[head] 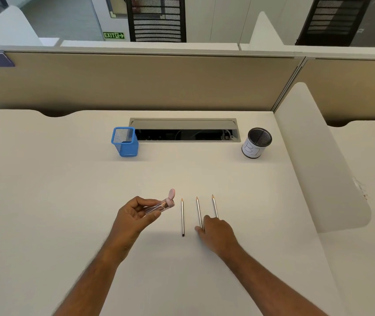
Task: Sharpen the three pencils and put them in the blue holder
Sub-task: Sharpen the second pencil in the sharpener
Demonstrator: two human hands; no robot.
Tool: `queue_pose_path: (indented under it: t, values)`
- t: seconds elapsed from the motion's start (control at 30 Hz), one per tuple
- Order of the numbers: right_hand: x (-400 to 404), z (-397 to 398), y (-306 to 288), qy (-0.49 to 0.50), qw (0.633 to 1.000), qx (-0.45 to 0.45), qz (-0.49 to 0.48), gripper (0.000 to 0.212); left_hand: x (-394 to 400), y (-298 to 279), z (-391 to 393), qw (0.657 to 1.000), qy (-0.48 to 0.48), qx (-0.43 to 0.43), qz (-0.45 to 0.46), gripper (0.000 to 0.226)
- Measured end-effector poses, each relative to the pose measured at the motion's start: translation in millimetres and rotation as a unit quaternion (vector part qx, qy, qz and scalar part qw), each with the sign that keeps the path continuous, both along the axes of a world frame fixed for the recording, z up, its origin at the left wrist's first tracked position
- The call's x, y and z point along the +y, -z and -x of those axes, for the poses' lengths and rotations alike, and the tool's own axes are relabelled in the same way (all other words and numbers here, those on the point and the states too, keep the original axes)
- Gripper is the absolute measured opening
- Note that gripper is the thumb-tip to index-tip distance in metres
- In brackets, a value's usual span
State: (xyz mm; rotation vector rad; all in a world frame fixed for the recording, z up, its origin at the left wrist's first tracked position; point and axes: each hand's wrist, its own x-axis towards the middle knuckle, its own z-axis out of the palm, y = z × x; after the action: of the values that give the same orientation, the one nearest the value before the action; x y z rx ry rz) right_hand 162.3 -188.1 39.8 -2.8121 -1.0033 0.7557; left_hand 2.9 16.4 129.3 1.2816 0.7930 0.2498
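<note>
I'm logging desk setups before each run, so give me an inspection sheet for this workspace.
Surface: white desk, bare around the items.
Job's things: three pencils lie side by side; blue holder upright, looks empty; sharpener in left hand.
Clutter: black mesh cup with paper label.
Grippers: left hand grips sharpener; right hand rests on two pencils' ends.
Cables: some inside open cable tray.
Surroundings: beige partition, exit sign.

The bench (68,201) looks smooth and matt. The blue holder (125,142) is wire mesh, as is the black cup (259,139), wrapped in white paper. The sharpener (159,205) has a clear glossy plastic barrel.
</note>
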Motion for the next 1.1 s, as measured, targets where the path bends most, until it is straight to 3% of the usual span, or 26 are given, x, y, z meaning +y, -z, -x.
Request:
queue_pose_path:
  t: [0.23, 0.37, 0.5, 0.6, 0.73, 0.93, 1.0, 1.1]
  values:
    - [-6, 3, -10, 0.033, 0.999, 0.018, -0.011, 0.018, 1, 2, 3, 1.000, 0.004, 0.005, -0.010, 0.021]
    - [-20, 1, -22, 0.088, 0.991, 0.042, -0.096, 0.016, 1, -2, 4, 1.000, 0.009, 0.007, -0.017, 0.022]
    - [-36, -5, -55, 0.171, 0.938, 0.153, -0.261, 0.014, 0, -4, 4, 1.000, 0.014, 0.004, -0.026, 0.025]
    - [-48, -9, -85, 0.200, 0.902, 0.162, -0.345, 0.014, -2, -6, 5, 0.999, 0.014, -0.001, -0.031, 0.026]
    - [-60, -13, -116, 0.234, 0.869, 0.180, -0.398, 0.011, -4, -9, 4, 1.000, 0.010, -0.006, -0.022, 0.026]
    - [-59, -7, -139, 0.209, 0.859, 0.189, -0.427, 0.012, -11, -13, 4, 1.000, 0.006, -0.017, -0.010, 0.028]
    - [-58, -6, -142, 0.197, 0.861, 0.189, -0.430, 0.012, -12, -13, 4, 1.000, 0.001, -0.031, 0.000, 0.034]
    - [-57, -6, -145, 0.180, 0.863, 0.176, -0.438, 0.014, -12, -13, 5, 0.998, -0.003, -0.056, 0.019, 0.067]
